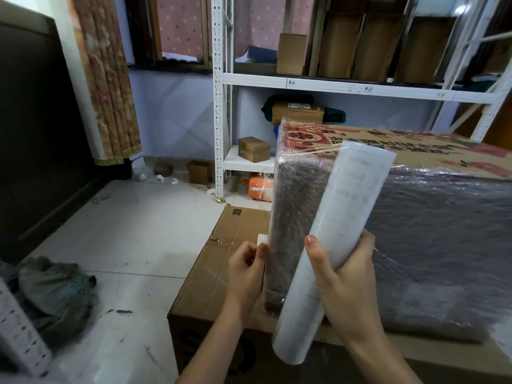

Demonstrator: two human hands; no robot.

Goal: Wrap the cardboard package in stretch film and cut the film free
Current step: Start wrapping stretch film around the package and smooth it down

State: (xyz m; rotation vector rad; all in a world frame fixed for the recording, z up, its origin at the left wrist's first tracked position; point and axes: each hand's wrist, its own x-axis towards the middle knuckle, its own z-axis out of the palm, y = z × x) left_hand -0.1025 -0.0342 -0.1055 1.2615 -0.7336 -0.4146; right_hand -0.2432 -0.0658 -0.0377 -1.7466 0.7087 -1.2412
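Right hand (343, 275) is wrapped round the lower part of the film roll (332, 245), thumb across the front, other fingers (367, 242) curled behind it, so clamped tight on the roll. The roll stands tilted, top leaning right, just in front of the package's near left corner.

Left hand (243, 270) has its fingers curled in, thumb and forefinger together, pinching at the film edge right by the package's left side. We can't tell exactly how much film is in the pinch bc it's see-thru.

The package (429, 217) is a big flat cardboard thing w/ red print on top, sides already covered in shiny film. It sits on a bigger brown box (221, 273) on the floor, which sticks out to the left under our hands.

Around: white shelf rack (219, 106) behind w/ small boxes (253, 149) on the low shelf, curtain (105, 79) at left, grey rag pile (55, 289) on the tiled floor (138, 231). The roll blocks part of the package's front face.
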